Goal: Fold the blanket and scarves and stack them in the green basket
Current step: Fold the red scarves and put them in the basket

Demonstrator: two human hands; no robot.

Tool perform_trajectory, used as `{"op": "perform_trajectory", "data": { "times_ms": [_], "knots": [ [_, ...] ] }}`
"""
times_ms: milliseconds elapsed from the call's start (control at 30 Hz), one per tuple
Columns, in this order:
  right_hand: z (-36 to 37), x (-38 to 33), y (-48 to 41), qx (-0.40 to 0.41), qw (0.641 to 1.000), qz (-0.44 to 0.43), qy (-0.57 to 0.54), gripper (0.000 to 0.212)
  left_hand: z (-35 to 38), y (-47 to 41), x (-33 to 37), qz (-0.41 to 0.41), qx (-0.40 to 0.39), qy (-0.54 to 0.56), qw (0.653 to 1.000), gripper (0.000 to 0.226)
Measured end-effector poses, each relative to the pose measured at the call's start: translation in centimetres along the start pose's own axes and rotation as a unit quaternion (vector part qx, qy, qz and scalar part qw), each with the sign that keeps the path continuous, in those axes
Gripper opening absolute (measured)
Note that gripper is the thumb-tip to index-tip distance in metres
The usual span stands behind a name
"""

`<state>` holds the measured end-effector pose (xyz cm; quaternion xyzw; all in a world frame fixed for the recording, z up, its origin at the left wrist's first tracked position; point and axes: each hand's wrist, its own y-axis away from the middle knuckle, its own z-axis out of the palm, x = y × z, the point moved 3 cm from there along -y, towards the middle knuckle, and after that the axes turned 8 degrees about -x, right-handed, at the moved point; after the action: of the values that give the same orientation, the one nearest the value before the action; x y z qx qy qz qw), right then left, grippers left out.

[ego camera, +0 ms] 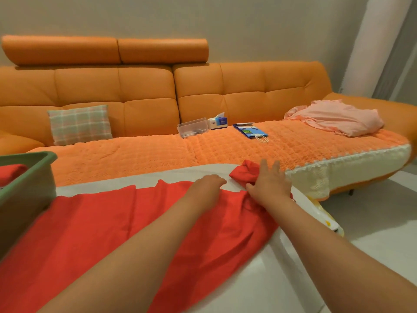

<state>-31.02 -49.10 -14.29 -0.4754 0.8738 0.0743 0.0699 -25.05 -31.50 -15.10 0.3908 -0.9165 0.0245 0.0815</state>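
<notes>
A long red scarf [108, 224] lies spread across the white table [282, 279], its far right end bunched into a crumpled lump [242, 172]. My left hand [209, 182] rests on the scarf's far edge, fingers curled down onto the cloth. My right hand [269, 180] lies beside the bunched end with straight, spread fingers touching it. The green basket [29, 177] stands at the table's left, a folded red cloth [11, 172] inside. A pink blanket [338, 119] lies crumpled on the sofa at the far right.
The orange sofa [158, 91] runs behind the table. On its seat sit a plaid cushion [80, 124], a clear plastic box [193, 127], a tissue box [217, 122] and a blue paper bag [250, 132]. White floor lies to the right.
</notes>
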Motion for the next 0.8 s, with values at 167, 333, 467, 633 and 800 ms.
{"op": "perform_trajectory", "data": {
  "times_ms": [167,333,467,633,800],
  "knots": [
    [-0.2,1.3,-1.6,0.035,0.967,-0.011,-0.251,0.033,1.1,-2.9,-0.5,0.034,0.018,-0.023,0.999,0.027],
    [-1.5,1.9,-2.0,-0.049,0.707,0.078,-0.701,0.034,-0.6,-0.2,-1.8,0.054,0.26,0.077,0.961,0.017],
    [-1.2,3.8,-0.1,-0.077,0.897,0.112,-0.42,0.054,-0.5,4.6,-1.3,0.146,0.273,0.09,0.947,0.013],
    [-3.5,2.1,3.6,0.2,0.965,-0.116,-0.124,0.075,0.8,8.6,-0.6,0.221,0.115,-0.024,0.968,0.01],
    [-0.9,-2.2,4.1,-0.007,0.931,-0.336,-0.143,0.051,0.5,7.6,-1.6,0.092,0.101,0.079,0.988,0.02]
  ]
}}
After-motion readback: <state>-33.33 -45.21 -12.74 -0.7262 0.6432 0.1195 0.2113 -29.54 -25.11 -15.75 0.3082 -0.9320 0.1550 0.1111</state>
